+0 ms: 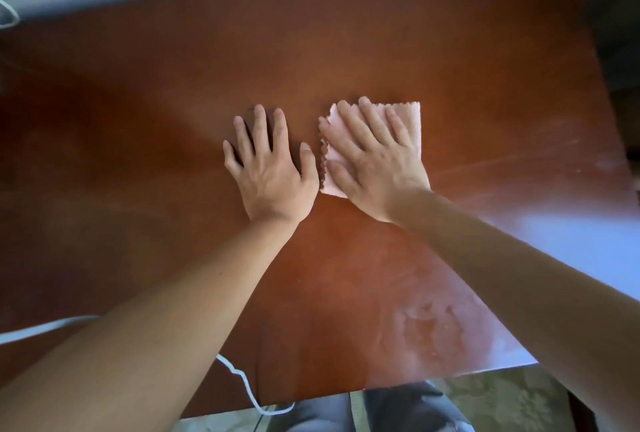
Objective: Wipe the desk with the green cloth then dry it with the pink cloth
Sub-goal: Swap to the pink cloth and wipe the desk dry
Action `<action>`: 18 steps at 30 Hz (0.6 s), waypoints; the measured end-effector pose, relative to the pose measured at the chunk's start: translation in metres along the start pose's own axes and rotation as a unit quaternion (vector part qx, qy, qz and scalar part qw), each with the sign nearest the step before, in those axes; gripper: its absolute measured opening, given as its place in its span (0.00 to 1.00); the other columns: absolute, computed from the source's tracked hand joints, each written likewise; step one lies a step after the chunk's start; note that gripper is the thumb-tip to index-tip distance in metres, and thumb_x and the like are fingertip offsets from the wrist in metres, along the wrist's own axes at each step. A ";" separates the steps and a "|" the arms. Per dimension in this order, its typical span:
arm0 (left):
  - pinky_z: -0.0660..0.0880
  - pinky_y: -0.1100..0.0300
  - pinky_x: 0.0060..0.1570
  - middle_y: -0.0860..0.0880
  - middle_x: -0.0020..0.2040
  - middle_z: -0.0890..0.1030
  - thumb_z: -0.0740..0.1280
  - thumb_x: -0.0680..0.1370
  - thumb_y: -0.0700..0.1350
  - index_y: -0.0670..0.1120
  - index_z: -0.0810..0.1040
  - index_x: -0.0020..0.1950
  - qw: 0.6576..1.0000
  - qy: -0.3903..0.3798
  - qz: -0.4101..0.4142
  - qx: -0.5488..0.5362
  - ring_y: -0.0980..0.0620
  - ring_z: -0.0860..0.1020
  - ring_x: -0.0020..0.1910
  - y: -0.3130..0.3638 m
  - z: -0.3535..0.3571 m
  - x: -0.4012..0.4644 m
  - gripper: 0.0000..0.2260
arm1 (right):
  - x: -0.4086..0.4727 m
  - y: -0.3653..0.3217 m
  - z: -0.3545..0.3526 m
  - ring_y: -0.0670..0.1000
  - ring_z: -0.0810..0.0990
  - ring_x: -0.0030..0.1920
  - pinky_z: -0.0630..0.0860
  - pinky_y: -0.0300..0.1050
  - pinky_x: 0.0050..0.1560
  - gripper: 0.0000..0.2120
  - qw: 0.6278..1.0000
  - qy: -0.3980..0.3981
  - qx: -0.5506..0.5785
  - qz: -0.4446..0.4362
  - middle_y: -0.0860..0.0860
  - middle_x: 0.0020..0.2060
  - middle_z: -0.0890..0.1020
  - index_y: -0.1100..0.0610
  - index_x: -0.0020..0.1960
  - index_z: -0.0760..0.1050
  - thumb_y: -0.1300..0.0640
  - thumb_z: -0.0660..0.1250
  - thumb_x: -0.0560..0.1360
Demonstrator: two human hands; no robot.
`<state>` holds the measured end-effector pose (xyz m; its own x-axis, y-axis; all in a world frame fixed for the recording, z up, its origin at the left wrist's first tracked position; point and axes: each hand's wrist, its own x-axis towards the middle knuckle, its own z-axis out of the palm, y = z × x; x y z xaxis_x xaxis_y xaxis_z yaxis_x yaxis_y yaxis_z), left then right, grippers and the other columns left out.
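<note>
Head view shows the right hand (pixel 372 168) pressing flat on the folded pink fleecy cloth (pixel 410 119) mid-desk, the left hand (pixel 270 168) spread empty on the reddish-brown wooden desk (pixel 173 102), so drying seems underway, with damp smears near the front edge left.

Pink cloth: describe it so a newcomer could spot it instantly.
Start at the reddish-brown desk. Near its middle two hands lie flat side by side; the pink cloth is under the right hand. It is the only fabric in view: pale pink, folded, with scalloped edges.
</note>
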<state>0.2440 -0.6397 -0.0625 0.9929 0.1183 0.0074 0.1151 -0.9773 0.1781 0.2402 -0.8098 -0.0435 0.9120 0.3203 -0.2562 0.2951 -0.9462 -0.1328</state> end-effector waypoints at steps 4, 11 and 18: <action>0.50 0.37 0.77 0.46 0.82 0.60 0.53 0.80 0.57 0.48 0.63 0.81 1.000 -0.008 0.002 -0.008 0.39 0.54 0.82 0.001 -0.002 -0.001 0.29 | -0.001 -0.005 0.003 0.57 0.43 0.83 0.39 0.59 0.81 0.32 0.999 0.018 0.009 0.028 0.52 0.84 0.50 0.46 0.84 0.47 0.39 0.36 0.82; 0.50 0.34 0.76 0.45 0.82 0.59 0.52 0.80 0.58 0.48 0.63 0.81 0.999 -0.024 0.022 -0.012 0.37 0.53 0.81 -0.002 -0.004 -0.002 0.30 | -0.115 -0.080 0.052 0.59 0.51 0.83 0.52 0.65 0.79 0.27 0.996 0.058 0.050 0.037 0.54 0.82 0.58 0.49 0.83 0.55 0.43 0.47 0.86; 0.47 0.33 0.76 0.44 0.82 0.59 0.51 0.81 0.57 0.48 0.63 0.81 0.999 -0.033 0.039 -0.012 0.36 0.52 0.81 -0.004 -0.004 -0.003 0.29 | -0.117 -0.068 0.050 0.58 0.55 0.82 0.49 0.61 0.81 0.27 0.994 0.079 0.055 0.058 0.53 0.81 0.61 0.47 0.82 0.59 0.42 0.49 0.85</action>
<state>0.2401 -0.6352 -0.0589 0.9987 0.0287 -0.0414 0.0365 -0.9784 0.2035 0.0991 -0.7811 -0.0524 0.9739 0.1907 -0.1234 0.1611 -0.9629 -0.2165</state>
